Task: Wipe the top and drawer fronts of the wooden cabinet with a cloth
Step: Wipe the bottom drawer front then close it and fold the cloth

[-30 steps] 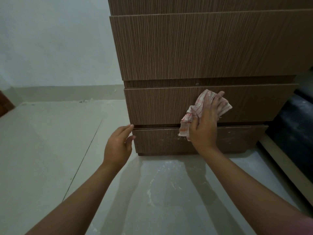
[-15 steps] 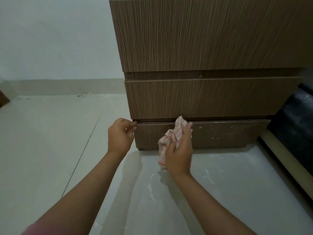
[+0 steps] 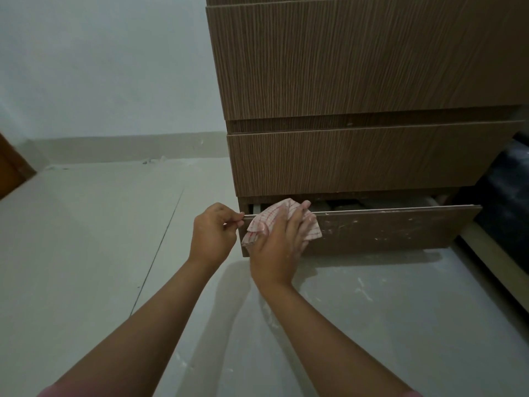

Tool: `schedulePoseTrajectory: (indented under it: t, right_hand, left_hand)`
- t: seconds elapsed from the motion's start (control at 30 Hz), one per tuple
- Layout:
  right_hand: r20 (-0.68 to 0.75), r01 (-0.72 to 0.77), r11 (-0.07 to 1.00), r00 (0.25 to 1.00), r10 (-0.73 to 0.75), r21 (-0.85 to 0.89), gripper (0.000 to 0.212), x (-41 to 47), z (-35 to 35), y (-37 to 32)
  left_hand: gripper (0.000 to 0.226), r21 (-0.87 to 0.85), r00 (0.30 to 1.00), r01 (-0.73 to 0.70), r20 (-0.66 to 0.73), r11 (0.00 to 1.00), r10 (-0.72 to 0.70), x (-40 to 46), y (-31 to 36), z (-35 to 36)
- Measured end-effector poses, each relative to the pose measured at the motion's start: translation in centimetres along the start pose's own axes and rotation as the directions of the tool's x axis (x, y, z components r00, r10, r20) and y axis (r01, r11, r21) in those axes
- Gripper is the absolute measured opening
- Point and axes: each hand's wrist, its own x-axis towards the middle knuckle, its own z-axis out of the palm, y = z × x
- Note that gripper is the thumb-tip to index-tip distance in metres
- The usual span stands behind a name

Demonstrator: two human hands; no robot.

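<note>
Two hands are working at the left end of the bottom drawer front, the lowest panel of the wooden cabinet. The left hand is pinching the top left corner of that panel between thumb and curled fingers, and the panel is standing slightly forward of the drawers above it, showing a dark gap along its top edge. The right hand is pressing the checked cloth flat against the panel face, fingers extended over the fabric and reaching up to the top edge; the cloth is bunching out on both sides of the hand.

The panel's long axis is running horizontally, left to right, and nearly all of its unwiped length is lying to the right of both hands. Pale specks and smears are showing across that stretch as far as the right end. The right hand is the nearer one to this area, so the next stroke is probably calling for a sweep rightward along the long axis while the left hand is steadying the corner. The floor is lying directly below the panel, leaving little room under its lower edge.
</note>
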Motion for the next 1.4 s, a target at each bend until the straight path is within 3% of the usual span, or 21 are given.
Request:
schedulePoseTrajectory:
  t: [0.23, 0.8, 1.4]
  right_hand:
    - [0.023, -0.118, 0.987, 0.992, 0.121, -0.106, 0.064, 1.8, -3.2, 2.0]
    - [-0.093, -0.172, 0.960, 0.984, 0.155, -0.221, 0.062, 6.6, -9.5, 11.0]
    - [-0.142, -0.142, 0.967, 0.983, 0.113, -0.212, 0.061, 10.5, -15.4, 18.8]
  left_hand:
    - [0.010, 0.008, 1.000, 0.020, -0.007, 1.000, -0.020, -0.1, 0.3, 0.1]
    - [0.009, 0.086, 1.000, -0.026, 0.012, 0.996, 0.025, -0.1, 0.0, 0.2]
    - [0.008, 0.109, 0.998, -0.067, 0.020, 0.992, 0.066, 0.0, 0.2, 0.0]
